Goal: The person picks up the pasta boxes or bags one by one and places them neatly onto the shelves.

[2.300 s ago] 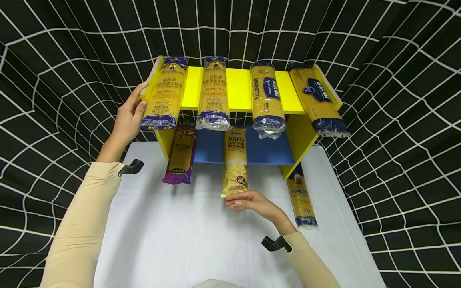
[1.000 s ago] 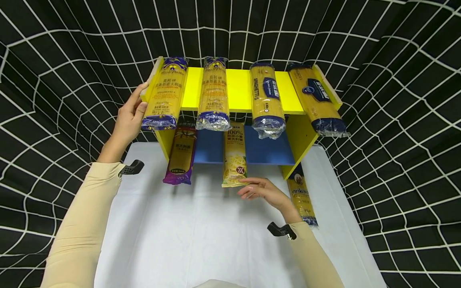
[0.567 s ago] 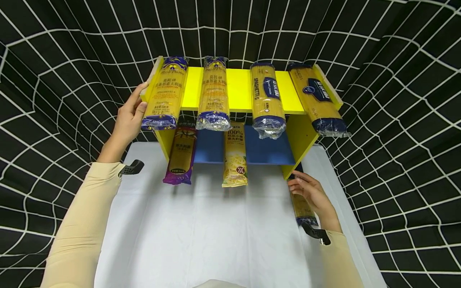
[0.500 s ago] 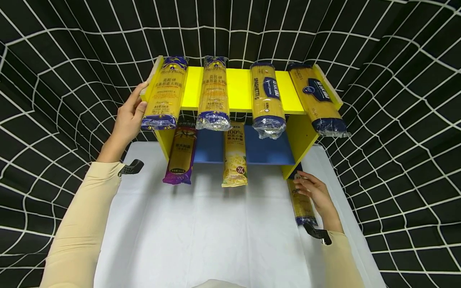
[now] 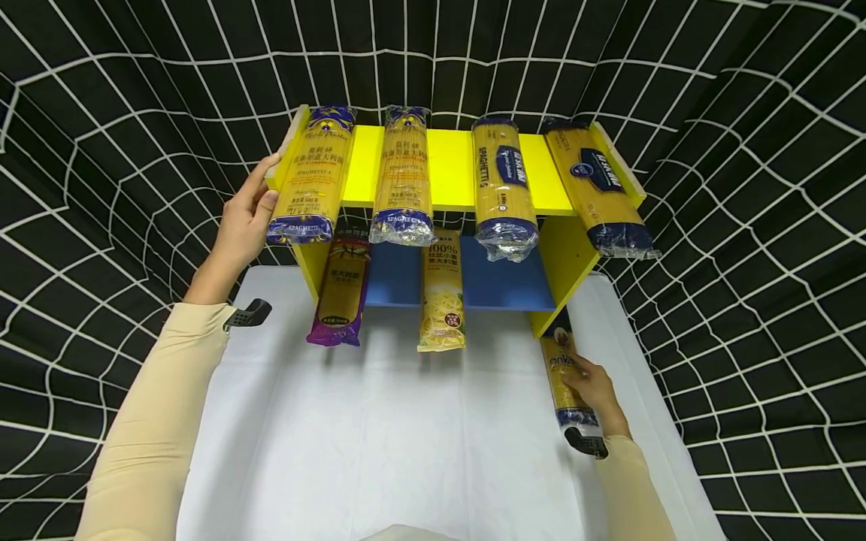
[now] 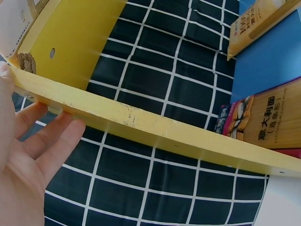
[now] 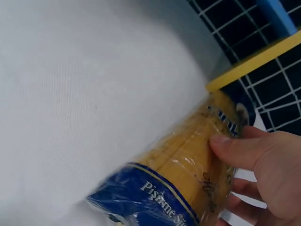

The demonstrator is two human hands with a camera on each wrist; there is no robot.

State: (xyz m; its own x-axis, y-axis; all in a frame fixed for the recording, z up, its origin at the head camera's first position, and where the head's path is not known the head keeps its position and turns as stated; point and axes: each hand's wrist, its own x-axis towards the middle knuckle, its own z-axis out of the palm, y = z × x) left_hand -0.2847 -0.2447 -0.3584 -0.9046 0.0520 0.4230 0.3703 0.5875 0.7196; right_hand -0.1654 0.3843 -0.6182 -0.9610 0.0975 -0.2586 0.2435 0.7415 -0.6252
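At the right of the head view, my right hand (image 5: pixel 597 387) grips a pack of spaghetti (image 5: pixel 556 368) with a blue end band, lying on the white cloth by the shelf's right foot. The right wrist view shows the thumb on top of the spaghetti pack (image 7: pixel 183 160) and the other fingers along its far side. My left hand (image 5: pixel 245 218) holds the upper left side of the yellow shelf (image 5: pixel 449 176). In the left wrist view its fingertips (image 6: pixel 70 132) press the underside of the yellow panel (image 6: pixel 141 115), the thumb partly cut off at the frame's edge.
Several spaghetti packs, one a blue-ended pack (image 5: pixel 402 180), lie on the top board. On the blue lower board (image 5: pixel 507 278) are a purple pack (image 5: pixel 340 293) and a light yellow pack (image 5: pixel 442 300), both jutting out frontward. Black netted walls (image 5: pixel 744 225) surround the table.
My right hand pushed the light yellow pack back on the blue board, left it, moved right to the spaghetti pack on the cloth and now grips it. The left hand has stayed put.
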